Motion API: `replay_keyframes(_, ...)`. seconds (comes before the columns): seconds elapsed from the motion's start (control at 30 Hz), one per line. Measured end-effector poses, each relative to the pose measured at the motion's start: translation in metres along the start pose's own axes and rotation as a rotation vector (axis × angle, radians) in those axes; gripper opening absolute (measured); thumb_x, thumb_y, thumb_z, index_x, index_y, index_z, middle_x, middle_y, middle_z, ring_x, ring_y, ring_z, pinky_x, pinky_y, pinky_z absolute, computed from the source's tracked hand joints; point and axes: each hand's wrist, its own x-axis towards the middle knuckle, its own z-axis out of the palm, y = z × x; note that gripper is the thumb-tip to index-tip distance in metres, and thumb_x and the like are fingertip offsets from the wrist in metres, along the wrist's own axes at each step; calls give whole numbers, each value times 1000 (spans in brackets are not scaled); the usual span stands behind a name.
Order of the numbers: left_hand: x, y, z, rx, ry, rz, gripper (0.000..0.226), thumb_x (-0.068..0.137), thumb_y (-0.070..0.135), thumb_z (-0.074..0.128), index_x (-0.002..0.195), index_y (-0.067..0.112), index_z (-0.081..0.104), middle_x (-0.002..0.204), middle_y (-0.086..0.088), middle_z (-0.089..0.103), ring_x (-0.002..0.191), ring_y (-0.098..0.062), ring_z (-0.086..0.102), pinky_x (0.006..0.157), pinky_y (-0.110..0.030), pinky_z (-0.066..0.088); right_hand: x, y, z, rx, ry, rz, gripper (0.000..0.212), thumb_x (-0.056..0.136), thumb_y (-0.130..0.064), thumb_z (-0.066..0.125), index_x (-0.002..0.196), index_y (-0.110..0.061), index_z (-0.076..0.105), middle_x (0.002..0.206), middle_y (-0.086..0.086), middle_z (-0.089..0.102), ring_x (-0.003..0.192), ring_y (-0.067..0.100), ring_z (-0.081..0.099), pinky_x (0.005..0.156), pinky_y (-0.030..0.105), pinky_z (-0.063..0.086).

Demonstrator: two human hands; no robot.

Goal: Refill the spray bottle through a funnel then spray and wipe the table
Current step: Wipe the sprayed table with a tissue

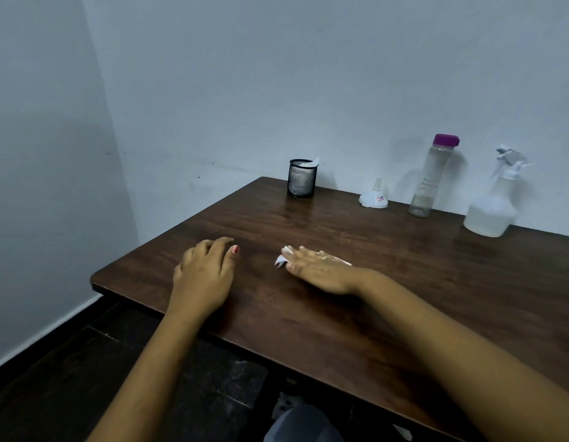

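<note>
Head view. Right hand (318, 266): lies flat, palm down, fingers straight and close together, pressing a white wipe (280, 257) against the desk (388, 298). The wipe is thin, crumpled and paper-like. It shows only as a ragged edge past the fingertips and a sliver along the far side of the hand. A ring sits on one finger.

Left hand (205, 274): rests on the desk just left of the right hand, apart from it and holding nothing. Fingers are loosely curled with their tips on the surface. The thumb is extended, its nail painted red.

Desk: dark brown wood-grain top, smooth, slight sheen, rounded near-left corner.

Along the far edge, against the wall (276, 74), from left to right:
- Mesh cup (301, 180): black wire mesh, cylindrical, upright. A white paper slip (314, 161) pokes above its rim; other contents cannot be told.
- Funnel (374, 198): translucent white plastic, turned upside down with its wide mouth on the desk and spout pointing up, a small sticker on its cone.
- Clear bottle (425, 186): tall, slim, transparent, purple cap on, upright. Liquid level cannot be told.
- Spray bottle (490, 215): translucent whitish plastic, broad rounded base tapering to a narrow neck, trigger head fitted on top. It stands upright at far right, well apart from both hands. Fill level is unclear.

Wall is plain, pale and matte. Floor (85, 378) below the desk is dark tile.
</note>
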Motion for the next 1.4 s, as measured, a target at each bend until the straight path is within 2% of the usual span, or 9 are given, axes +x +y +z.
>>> replay_keyframes(0.23,-16,35,14,-279,20,43,38,97,43,36,129,29,49,134,0,46,130,-26,36,103,-39,29,-23,-27,15,103,-22,-178,56,103,-37,26,152,-17,5,161,-2,2,148,14,-1,121,41,-2)
replay_keyframes(0.37,-23,67,14,-633,15,56,30,99,32,38,121,21,56,119,1,50,121,-18,44,98,-28,32,-58,-15,10,615,121,-186,65,98,-22,49,151,-18,12,159,-7,8,145,5,11,122,35,10)
replay_keyframes(0.53,-49,129,12,-1113,-235,4,20,98,37,40,117,38,46,115,0,59,102,-18,60,82,-34,50,-123,-6,-10,1223,395,-84,61,96,-3,46,148,-26,27,156,-12,24,136,9,36,115,35,30)
replay_keyframes(0.73,-115,216,22,-1262,-526,178,35,91,8,54,117,29,43,101,-8,61,81,-17,63,57,-27,53,-240,32,-14,1330,680,11,68,89,17,38,146,-19,31,133,5,57,113,20,60,97,37,50)
replay_keyframes(1.03,-260,335,62,-1058,-1295,688,22,83,-1,61,98,14,58,74,2,59,66,-20,51,51,-22,48,-491,81,61,1013,992,449,15,78,1,57,89,-8,63,76,-4,73,70,9,69,63,20,56)
replay_keyframes(1.17,-336,364,117,-792,-1507,834,13,84,5,64,92,15,62,79,3,66,67,-12,56,65,-24,49,-570,94,121,1091,892,701,38,58,-25,69,87,0,65,77,5,73,67,16,69,59,21,55)
replay_keyframes(1.27,-379,370,169,-562,-1630,775,9,86,7,62,93,13,64,83,-4,67,74,-13,61,69,-27,52,-602,113,190,1180,757,850,33,61,-17,81,87,-2,69,80,10,74,69,18,69,60,25,56)
replay_keyframes(1.33,-396,369,214,-438,-1687,655,9,86,6,60,90,13,64,76,-2,63,71,-13,59,68,-31,51,-607,132,242,1266,723,951,10,73,-5,67,81,-2,72,79,12,73,68,18,68,62,27,55)
replay_keyframes(1.4,-404,363,255,-340,-1673,551,12,85,4,59,83,16,61,72,-1,59,66,-14,57,66,-33,50,-599,152,295,1354,711,1097,19,84,4,55,78,-3,71,70,7,71,62,14,65,58,24,52)
